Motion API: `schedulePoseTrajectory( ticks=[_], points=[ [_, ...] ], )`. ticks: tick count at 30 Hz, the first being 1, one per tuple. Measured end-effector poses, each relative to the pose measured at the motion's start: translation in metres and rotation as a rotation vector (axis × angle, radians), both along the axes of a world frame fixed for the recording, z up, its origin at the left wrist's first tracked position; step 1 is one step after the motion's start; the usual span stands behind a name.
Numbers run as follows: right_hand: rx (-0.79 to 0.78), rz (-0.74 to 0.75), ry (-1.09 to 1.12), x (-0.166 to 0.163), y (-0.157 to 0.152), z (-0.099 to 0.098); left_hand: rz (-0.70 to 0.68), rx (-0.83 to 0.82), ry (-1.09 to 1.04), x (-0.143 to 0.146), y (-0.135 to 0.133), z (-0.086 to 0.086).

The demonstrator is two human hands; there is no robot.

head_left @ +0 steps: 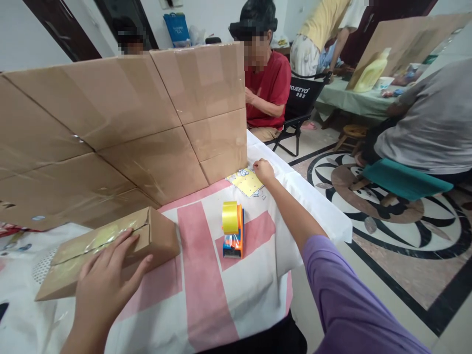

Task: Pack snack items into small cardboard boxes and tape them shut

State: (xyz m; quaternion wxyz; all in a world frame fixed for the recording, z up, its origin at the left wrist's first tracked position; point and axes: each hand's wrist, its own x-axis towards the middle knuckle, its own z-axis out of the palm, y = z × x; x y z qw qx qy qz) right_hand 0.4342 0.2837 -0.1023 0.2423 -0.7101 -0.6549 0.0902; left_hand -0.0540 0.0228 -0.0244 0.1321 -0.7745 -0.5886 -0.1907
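Note:
My left hand [108, 273] lies on a closed cardboard box [164, 233], fingers stretched out over its taped top. Clear tape covers the top seam of the box. At the far right part of the table, my right hand [264, 170] has its fingers curled together, beside a yellow patterned patch [246, 183] on the cloth. What those fingers hold, if anything, is hidden. Between my two hands stands an orange and blue tape dispenser [241, 236] carrying a roll of yellowish tape [230, 217].
A tall cardboard partition [140, 128] rises along the back of the table, which has a pink and white cloth [199, 275]. Behind it sits a person in red [271, 78]. To the right are a person in grey [435, 118] and another table [339, 101] with a yellowish bottle [372, 73].

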Motion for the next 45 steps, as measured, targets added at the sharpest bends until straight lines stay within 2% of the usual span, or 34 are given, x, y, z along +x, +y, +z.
schedulePoseTrajectory(
  ticks=[3, 7, 14, 17, 19, 21, 24, 26, 29, 32, 35, 42, 45],
  points=[
    [0.010, 0.027, 0.037, 0.001, 0.002, -0.004, -0.001, 0.012, -0.014, 0.001, 0.001, 0.001],
    [0.012, 0.144, 0.112, 0.007, 0.001, -0.002, -0.001, 0.059, -0.040, 0.007, 0.001, -0.001],
    [0.093, 0.161, 0.364, -0.006, -0.019, 0.020, -0.026, 0.095, -0.091, 0.009, 0.001, -0.002],
    [0.079, 0.253, 0.514, -0.030, -0.052, 0.042, -0.056, 0.190, -0.110, 0.018, -0.002, 0.004],
    [0.017, 0.422, 0.723, -0.052, -0.087, 0.061, -0.117, 0.315, -0.131, 0.034, -0.005, 0.012],
    [-0.087, 0.623, 0.952, -0.078, -0.128, 0.082, -0.264, 0.398, -0.182, 0.058, -0.006, 0.024],
    [-0.223, 0.805, 1.079, -0.116, -0.185, 0.108, -0.500, 0.382, -0.312, 0.098, -0.003, 0.045],
    [-0.253, 0.856, 1.067, -0.137, -0.214, 0.118, -0.544, 0.311, -0.407, 0.119, -0.001, 0.057],
    [-0.147, 0.848, 0.970, -0.158, -0.239, 0.125, -0.535, 0.157, -0.558, 0.135, 0.001, 0.067],
    [-0.013, 0.825, 0.844, -0.173, -0.252, 0.125, -0.541, 0.065, -0.681, 0.132, -0.005, 0.069],
    [-0.020, 0.811, 0.853, -0.185, -0.258, 0.122, -0.508, 0.019, -0.737, 0.120, -0.014, 0.066],
    [-0.034, 0.775, 0.900, -0.215, -0.261, 0.111, -0.307, -0.029, -0.809, 0.095, -0.031, 0.054],
    [0.029, 0.706, 0.900, -0.227, -0.265, 0.106, -0.247, -0.073, -0.924, 0.087, -0.034, 0.049]
  ],
)
